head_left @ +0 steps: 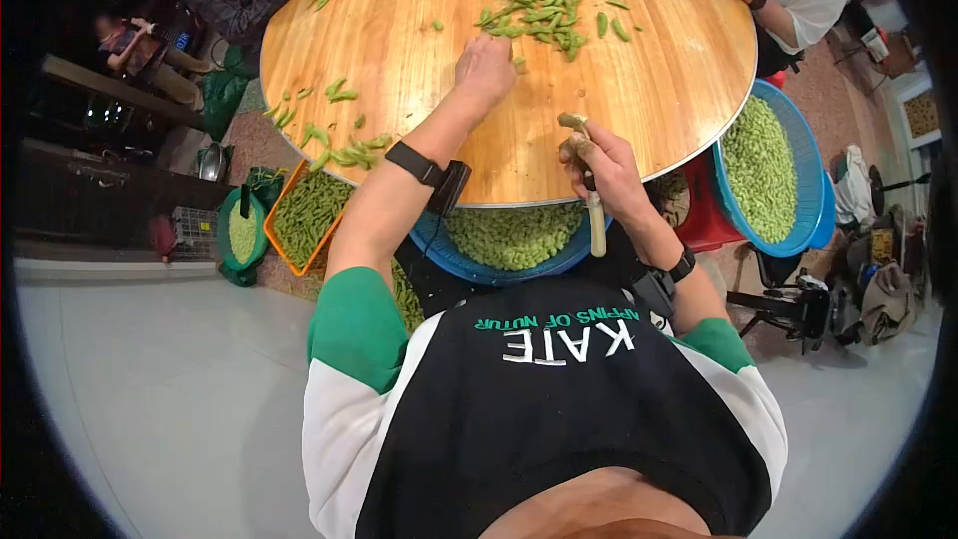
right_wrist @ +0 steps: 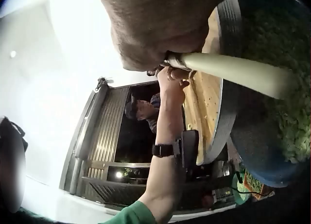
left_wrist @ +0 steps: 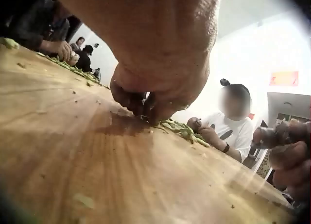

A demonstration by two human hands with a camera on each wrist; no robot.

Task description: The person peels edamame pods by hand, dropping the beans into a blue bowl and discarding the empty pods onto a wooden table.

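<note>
My left hand (head_left: pixel 486 70) reaches over the round wooden table, its fingers curled downward beside a pile of green bean pods (head_left: pixel 544 8). In the left wrist view the fingertips (left_wrist: pixel 153 118) are right at the tabletop, and I cannot tell whether a pod is between them. A small pod (head_left: pixel 519 62) lies by the thumb side. Near the table's front edge, my right hand (head_left: pixel 609 168) holds a tool by its pale handle (right_wrist: pixel 233 71); a metal collar shows, but the working end is hidden. Brownish coverings wrap the right thumb and index finger (head_left: pixel 573 122).
Below the table edge sits a blue basket (head_left: pixel 419 236) of shelled green beans; another blue basket (head_left: pixel 810 155) stands at right. An orange crate (head_left: pixel 271 238) of pods is at left. More pods (head_left: pixel 354 154) lie on the table's left side. Two people sit across the table.
</note>
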